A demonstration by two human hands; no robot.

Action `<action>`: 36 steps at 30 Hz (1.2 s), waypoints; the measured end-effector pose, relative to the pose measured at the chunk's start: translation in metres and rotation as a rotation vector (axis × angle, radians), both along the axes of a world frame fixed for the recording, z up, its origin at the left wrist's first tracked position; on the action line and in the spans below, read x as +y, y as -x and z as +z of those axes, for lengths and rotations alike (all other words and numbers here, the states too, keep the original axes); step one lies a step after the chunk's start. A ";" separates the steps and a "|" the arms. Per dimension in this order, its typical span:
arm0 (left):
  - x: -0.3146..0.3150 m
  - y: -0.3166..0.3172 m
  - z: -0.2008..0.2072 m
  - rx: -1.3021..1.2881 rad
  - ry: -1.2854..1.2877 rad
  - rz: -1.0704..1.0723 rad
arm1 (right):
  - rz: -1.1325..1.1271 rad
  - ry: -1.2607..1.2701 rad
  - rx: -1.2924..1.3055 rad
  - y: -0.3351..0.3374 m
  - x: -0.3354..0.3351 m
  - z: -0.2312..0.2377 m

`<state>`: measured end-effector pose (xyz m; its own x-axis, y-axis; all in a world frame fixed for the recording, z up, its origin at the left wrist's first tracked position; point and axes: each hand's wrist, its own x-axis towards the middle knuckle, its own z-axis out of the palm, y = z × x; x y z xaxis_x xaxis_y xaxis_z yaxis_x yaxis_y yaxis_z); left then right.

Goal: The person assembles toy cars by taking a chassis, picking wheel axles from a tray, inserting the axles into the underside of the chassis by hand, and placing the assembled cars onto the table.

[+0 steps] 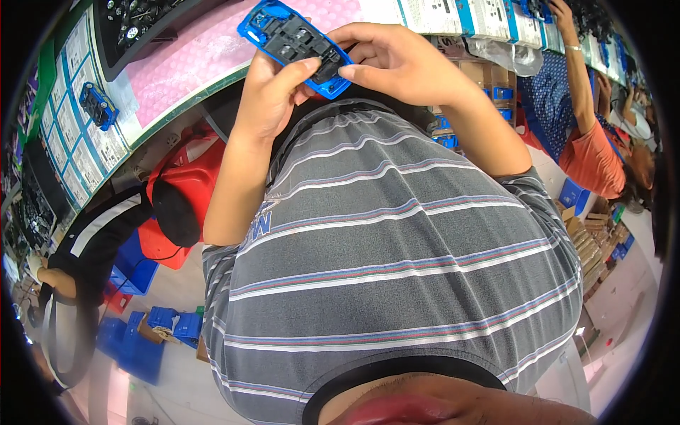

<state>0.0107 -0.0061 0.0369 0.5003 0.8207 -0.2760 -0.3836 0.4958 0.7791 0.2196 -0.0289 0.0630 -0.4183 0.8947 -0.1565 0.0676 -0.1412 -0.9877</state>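
blue car shell [292, 44] between bent fingers [364, 54]

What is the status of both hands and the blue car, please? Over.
Left hand: gripping blue car, black inside showing. Right hand: touching its edge. Second car: left of the hands, not in the way.

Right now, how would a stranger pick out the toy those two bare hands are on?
Find the big pink bubble sheet near the picture's top. Toward its right end, the left hand and right hand hold a blue toy car, its dark insides showing. Unlike the smaller-looking blue car lying on printed sheets at left, this one is held up.
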 end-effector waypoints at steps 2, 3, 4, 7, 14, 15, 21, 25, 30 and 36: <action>-0.002 0.002 0.001 0.015 -0.016 0.010 | 0.000 -0.163 -0.088 -0.006 0.002 0.010; -0.002 0.003 0.001 0.029 -0.029 0.020 | -0.001 -0.323 -0.177 -0.008 0.004 0.017; -0.001 0.003 0.001 0.014 -0.010 0.007 | -0.030 -0.609 -0.333 -0.009 0.011 0.028; -0.006 -0.002 0.012 -0.017 0.064 0.010 | 0.165 -1.037 -0.447 -0.007 0.028 0.047; -0.009 0.004 0.007 -0.073 -0.005 -0.050 | 0.264 -0.756 -0.416 0.005 0.029 0.055; -0.009 0.005 0.007 -0.085 0.006 -0.059 | 0.266 -0.757 -0.425 0.005 0.028 0.055; -0.012 0.010 0.000 -0.120 -0.005 -0.132 | 0.288 -0.706 -0.430 0.001 0.029 0.057; -0.013 0.008 -0.001 -0.158 0.001 -0.118 | 0.266 -0.686 -0.408 0.000 0.027 0.056; -0.010 0.008 -0.005 -0.178 -0.003 -0.136 | 0.216 -0.684 -0.401 0.002 0.025 0.053; -0.011 0.006 -0.006 -0.155 0.012 -0.117 | 0.256 -0.590 -0.413 0.002 0.028 0.059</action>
